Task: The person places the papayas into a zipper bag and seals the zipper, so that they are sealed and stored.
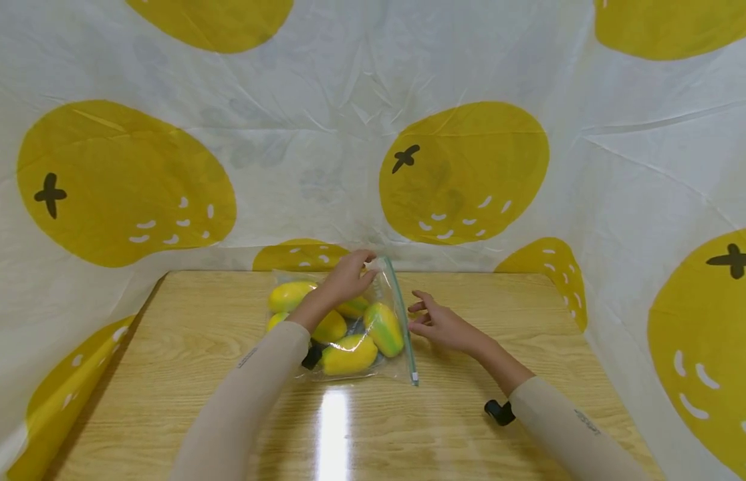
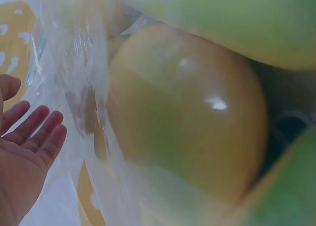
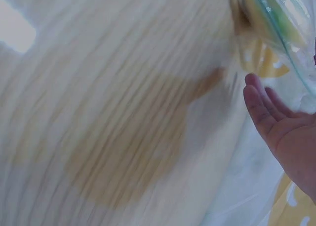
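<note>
A clear zip bag (image 1: 379, 366) lies on the table with several yellow-green mangoes (image 1: 350, 355) inside. Its green zip strip (image 1: 402, 300) runs along the right side, with a white slider (image 1: 414, 377) at the near end. My left hand (image 1: 349, 275) reaches over the bag to the far end of the strip. The left wrist view shows its fingers (image 2: 37, 122) loosely extended beside the plastic, with one mango (image 2: 187, 117) large behind the film. Just right of the strip, my right hand (image 1: 442, 326) hovers with relaxed fingers (image 3: 259, 107), holding nothing.
The bag rests on a wood-grain table (image 1: 469, 427) with a bright reflection near the front. A white cloth (image 1: 325, 167) printed with yellow fruit hangs behind the table and along both sides. A black wrist device (image 1: 499, 412) sits at my right wrist.
</note>
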A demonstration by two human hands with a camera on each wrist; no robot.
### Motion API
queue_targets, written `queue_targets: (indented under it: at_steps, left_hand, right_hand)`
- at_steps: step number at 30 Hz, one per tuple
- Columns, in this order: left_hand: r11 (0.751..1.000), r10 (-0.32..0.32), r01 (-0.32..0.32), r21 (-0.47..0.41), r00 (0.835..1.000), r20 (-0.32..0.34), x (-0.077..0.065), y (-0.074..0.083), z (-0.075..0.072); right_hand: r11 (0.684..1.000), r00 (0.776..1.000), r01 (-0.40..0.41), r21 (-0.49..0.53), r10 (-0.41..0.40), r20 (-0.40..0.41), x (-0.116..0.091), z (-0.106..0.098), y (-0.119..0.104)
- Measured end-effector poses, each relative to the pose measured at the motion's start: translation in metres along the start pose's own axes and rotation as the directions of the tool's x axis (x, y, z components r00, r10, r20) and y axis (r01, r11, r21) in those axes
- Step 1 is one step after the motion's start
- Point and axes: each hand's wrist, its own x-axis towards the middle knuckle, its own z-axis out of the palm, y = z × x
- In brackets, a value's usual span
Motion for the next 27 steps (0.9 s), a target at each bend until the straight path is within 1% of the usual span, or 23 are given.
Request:
queue_targets:
  at_steps: [4,8,11,13,16,19,22,27]
  left_hand:
    - [0.999,-0.030,0.030,0.022,1.000,-0.005,-0.019,-0.003,-0.007]
    - [0.996,-0.046,0.048,0.069,0.998,-0.033,-0.038,-0.011,-0.014]
    - [0.994,-0.056,0.061,0.092,0.997,-0.051,-0.055,-0.018,-0.020]
    - [0.994,-0.055,0.061,0.088,0.996,-0.068,-0.066,-0.023,-0.025]
    - [0.995,-0.054,0.063,0.077,0.992,-0.116,-0.084,-0.030,-0.032]
    - [0.995,-0.068,0.080,0.067,0.983,-0.171,-0.103,-0.041,-0.036]
    - [0.990,-0.117,0.132,0.054,0.969,-0.217,-0.120,-0.054,-0.037]
    - [0.974,-0.221,0.228,-0.008,0.934,-0.282,-0.139,-0.073,-0.037]
  right_hand:
    - [0.995,1.000,-0.017,0.094,0.019,-0.020,0.010,0.007,-0.006]
    - [0.993,0.999,0.014,0.113,-0.010,-0.037,0.019,0.017,-0.010]
    - [0.996,0.997,0.055,0.065,-0.052,-0.049,0.023,0.023,-0.011]
    - [0.996,0.995,0.084,0.033,-0.083,-0.053,0.025,0.025,-0.012]
    - [0.992,0.991,0.122,-0.013,-0.122,-0.058,0.025,0.027,-0.013]
    - [0.992,0.991,0.122,-0.016,-0.123,-0.060,0.025,0.029,-0.013]
    - [0.996,0.993,0.087,0.002,-0.086,-0.084,0.025,0.030,-0.014]
    - [0.999,0.991,0.024,0.044,-0.018,-0.130,0.024,0.034,-0.014]
